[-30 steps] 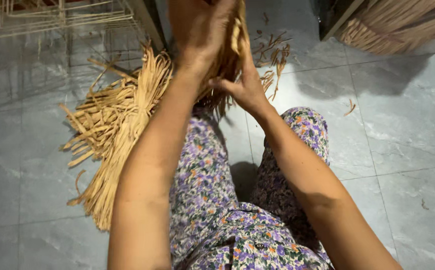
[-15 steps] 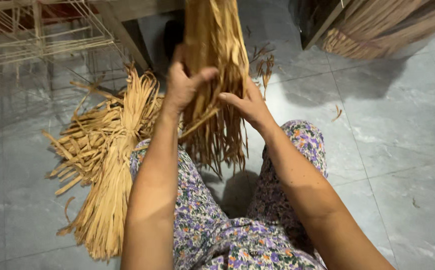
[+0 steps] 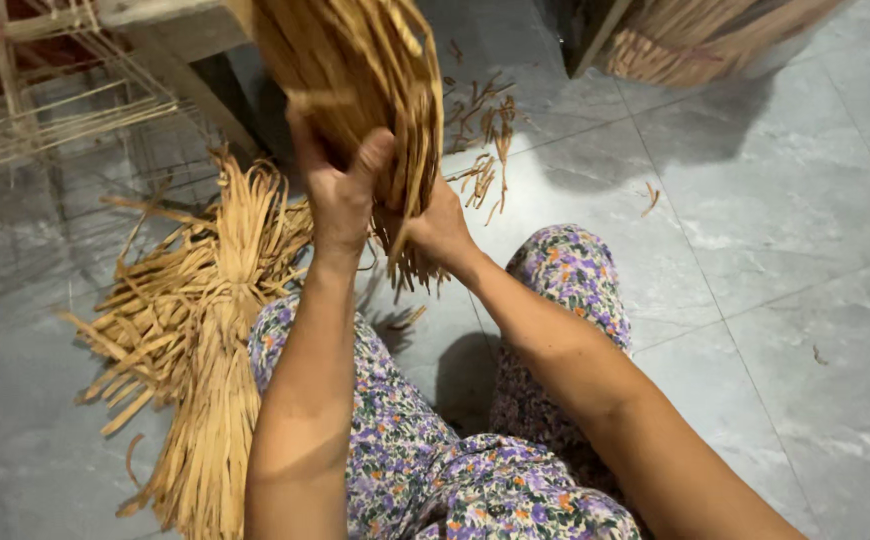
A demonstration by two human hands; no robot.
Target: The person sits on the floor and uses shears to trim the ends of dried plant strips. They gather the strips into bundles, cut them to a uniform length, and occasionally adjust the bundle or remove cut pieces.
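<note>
While I look down through the head camera, my left hand (image 3: 340, 195) is wrapped around a hanging bundle of dried straw strips (image 3: 355, 70), fingers curled shut on it and thumb pressed against its front. My right hand (image 3: 438, 232) pinches the bundle's lower ends, fingers closed on the strips. That bundle hangs above my floral-trousered knees (image 3: 565, 275). On the grey tiled floor (image 3: 775, 240) to my left lies a second sheaf of straw (image 3: 205, 330), beside a woven frame (image 3: 25, 110).
</note>
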